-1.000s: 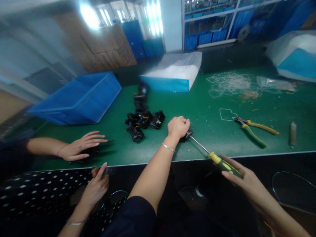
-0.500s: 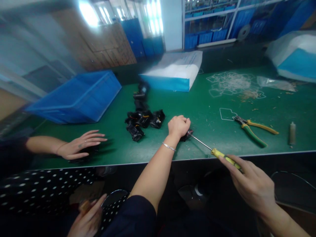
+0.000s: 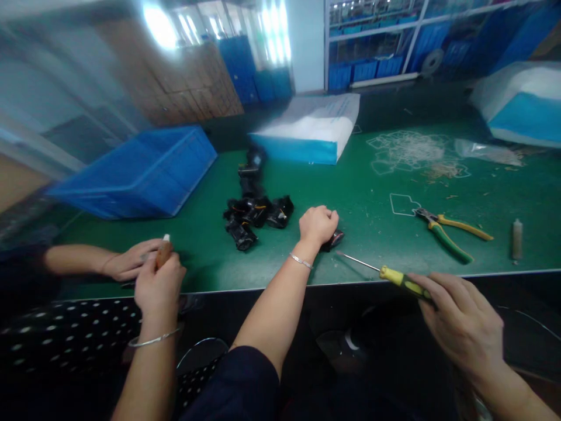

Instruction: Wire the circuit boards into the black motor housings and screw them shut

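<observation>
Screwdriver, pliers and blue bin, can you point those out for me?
Screwdriver [image 3: 388, 274]: head view, on the yellow front of its handle.
Pliers [image 3: 445, 238]: head view, on the green handle.
Blue bin [image 3: 174, 176]: head view, on its side wall.

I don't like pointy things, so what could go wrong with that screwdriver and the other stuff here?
The screwdriver in the right hand has its tip close to the left hand, so a slip might poke it. The black part beside that tip could get scratched. The pliers have a handle near the front edge of the green table, so a bump might knock them off.
</observation>
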